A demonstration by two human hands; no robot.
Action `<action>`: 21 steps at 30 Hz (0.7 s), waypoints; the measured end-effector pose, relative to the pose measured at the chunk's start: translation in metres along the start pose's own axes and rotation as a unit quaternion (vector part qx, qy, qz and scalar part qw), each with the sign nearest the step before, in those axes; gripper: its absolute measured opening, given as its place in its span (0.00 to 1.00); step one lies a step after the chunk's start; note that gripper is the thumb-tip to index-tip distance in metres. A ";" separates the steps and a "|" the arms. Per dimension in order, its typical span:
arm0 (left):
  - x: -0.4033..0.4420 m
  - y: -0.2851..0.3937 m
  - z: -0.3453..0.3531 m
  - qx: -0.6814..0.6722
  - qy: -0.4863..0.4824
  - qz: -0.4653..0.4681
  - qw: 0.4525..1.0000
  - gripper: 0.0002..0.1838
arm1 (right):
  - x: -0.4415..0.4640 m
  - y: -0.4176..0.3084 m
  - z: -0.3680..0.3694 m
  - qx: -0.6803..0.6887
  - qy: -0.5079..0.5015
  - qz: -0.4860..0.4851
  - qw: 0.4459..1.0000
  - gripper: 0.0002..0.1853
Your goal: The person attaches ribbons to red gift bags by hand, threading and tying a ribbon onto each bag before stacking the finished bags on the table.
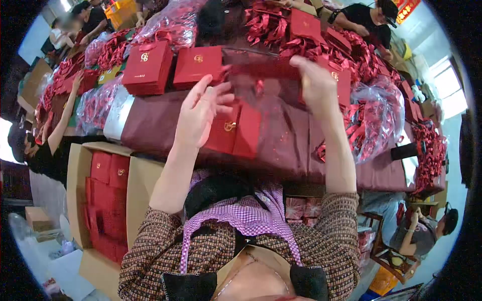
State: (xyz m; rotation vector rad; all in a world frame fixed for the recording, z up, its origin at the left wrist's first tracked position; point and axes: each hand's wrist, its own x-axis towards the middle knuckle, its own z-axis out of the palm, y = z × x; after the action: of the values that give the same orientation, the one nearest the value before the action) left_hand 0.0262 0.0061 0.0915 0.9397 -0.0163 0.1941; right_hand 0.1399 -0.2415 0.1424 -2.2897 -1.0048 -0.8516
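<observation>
My left hand [201, 111] is raised over the dark red tablecloth with its fingers spread and nothing in them. My right hand [317, 85] is lifted at the right, fingers bent and blurred, beside a blurred dark red strip [268, 67]; whether it grips the strip is unclear. Below my left hand lie red bags with a gold logo [230, 125]. Behind it stand a stack of red bags [147, 67] and another red bag stack [197, 65]. Near my right hand is a further red bag [341, 80].
An open cardboard box [134, 200] at the lower left holds red bags. Plastic-wrapped red ribbons [374, 118] lie at the right, with a black cylinder [407, 150] nearby. Several people are around the table, one reaching in from the left [63, 120].
</observation>
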 end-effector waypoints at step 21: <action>-0.005 -0.038 -0.043 0.755 -0.013 0.163 0.636 0.16 | -0.093 0.027 0.083 -0.093 -0.106 0.021 0.990 0.16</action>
State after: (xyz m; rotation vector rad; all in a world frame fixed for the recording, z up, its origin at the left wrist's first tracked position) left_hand 0.0244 0.0183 0.0349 2.6634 -0.0559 0.5671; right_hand 0.1394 -0.2476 0.0148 -2.5948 -0.9987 -0.7216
